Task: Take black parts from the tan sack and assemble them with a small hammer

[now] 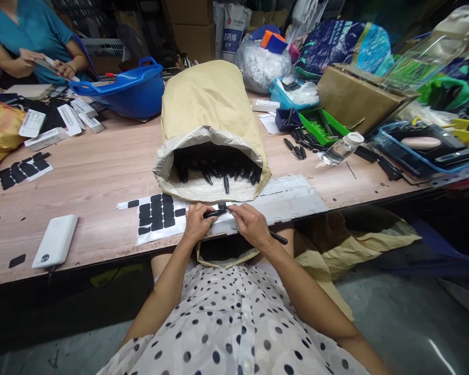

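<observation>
Hands at the near edge of the surface (105,172), clock directions taken from the part. The grip of the left hand (197,223) is closed on a black part (214,213), held over a grey board (293,194); the grip of the right hand (250,225) is closed around a black rod (279,238), which slants out toward 4 o'clock. Whether rod and part touch cannot be told. At 12 o'clock lies a sack (207,99), mouth facing the hands, black pieces (226,184) inside; at 9 o'clock, a sheet (148,238) bearing black stickers (157,224); at 2 o'clock, a bottle (337,152).
</observation>
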`<state>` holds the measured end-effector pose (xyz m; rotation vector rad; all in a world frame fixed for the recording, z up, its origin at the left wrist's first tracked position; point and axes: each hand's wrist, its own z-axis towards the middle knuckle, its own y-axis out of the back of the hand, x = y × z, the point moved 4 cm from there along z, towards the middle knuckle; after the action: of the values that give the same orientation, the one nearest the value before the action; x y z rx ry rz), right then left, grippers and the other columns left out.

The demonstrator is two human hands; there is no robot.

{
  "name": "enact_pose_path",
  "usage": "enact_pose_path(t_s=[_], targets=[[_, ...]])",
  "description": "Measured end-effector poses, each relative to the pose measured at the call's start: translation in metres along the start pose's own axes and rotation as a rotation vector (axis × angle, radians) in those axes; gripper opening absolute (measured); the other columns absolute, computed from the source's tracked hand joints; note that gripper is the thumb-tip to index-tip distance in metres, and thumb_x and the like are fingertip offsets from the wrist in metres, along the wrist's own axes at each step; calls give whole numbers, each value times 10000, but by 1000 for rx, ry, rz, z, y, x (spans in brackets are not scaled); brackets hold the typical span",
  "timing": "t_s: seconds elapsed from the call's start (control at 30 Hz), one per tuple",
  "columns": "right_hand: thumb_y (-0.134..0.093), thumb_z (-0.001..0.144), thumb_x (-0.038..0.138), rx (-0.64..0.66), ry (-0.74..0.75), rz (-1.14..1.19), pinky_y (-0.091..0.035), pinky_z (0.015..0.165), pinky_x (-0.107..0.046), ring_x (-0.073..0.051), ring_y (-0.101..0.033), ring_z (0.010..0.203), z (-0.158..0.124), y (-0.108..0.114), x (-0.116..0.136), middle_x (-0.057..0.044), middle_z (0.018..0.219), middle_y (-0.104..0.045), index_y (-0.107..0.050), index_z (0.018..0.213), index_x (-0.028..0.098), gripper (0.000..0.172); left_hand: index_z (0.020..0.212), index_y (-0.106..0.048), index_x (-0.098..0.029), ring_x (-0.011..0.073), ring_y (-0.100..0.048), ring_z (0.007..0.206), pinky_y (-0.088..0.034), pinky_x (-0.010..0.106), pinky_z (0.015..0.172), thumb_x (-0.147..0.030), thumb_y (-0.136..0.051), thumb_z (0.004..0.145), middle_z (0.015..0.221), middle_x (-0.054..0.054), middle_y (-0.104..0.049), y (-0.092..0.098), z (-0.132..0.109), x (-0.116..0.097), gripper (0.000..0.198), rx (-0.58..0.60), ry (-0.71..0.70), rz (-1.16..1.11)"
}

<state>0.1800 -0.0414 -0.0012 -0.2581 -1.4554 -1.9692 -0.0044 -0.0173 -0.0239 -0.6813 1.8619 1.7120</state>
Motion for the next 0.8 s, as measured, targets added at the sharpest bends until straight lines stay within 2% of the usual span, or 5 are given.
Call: enact_pose_path(t_s=[0.2, 0.37, 0.63, 0.7, 0.8], targets=[[-460, 970, 203, -99, -89, -181, -478, 766, -287, -205, -606, 894, 25, 12, -42, -58, 918, -680, -727, 1172, 272, 342, 911, -755, -281, 257, -564, 1009, -438, 412, 931, -202, -708, 761, 945, 21, -682, -1, 1, 2, 176, 3, -6, 15], [-488, 927, 157, -99, -136, -342, -424, 755, -313, -221, -530, 853, 33, 5, -77, -74, 887, -644, -743, 1098, 248, 320, 919, -751, -274, 261, -564, 1010, -437, 410, 926, -211, -702, 759, 937, 25, -667, -2, 0, 1, 179, 23, -13, 25], [-480, 944, 198, -111, -140, -414, -356, 731, -323, -235, -473, 860, 26, -6, -80, -87, 912, -604, -710, 1149, 253, 313, 923, -723, -260, 269, -564, 994, -458, 412, 911, -221, -671, 798, 921, 38, -646, 7, -8, -9, 141, 55, -99, 70], [-471, 948, 204, -113, -132, -417, -353, 732, -324, -235, -470, 860, 26, -6, -79, -85, 913, -604, -709, 1141, 254, 311, 942, -710, -257, 251, -583, 957, -479, 386, 871, -230, -640, 832, 934, 38, -651, 6, -23, -19, 132, 119, -176, 39], [-462, 952, 212, -125, -123, -424, -354, 734, -327, -239, -471, 865, 27, -5, -79, -88, 917, -607, -707, 1139, 252, 311, 962, -692, -267, 209, -624, 862, -501, 330, 777, -251, -586, 883, 937, 20, -672, -9, -52, -30, 134, 300, -253, -42]])
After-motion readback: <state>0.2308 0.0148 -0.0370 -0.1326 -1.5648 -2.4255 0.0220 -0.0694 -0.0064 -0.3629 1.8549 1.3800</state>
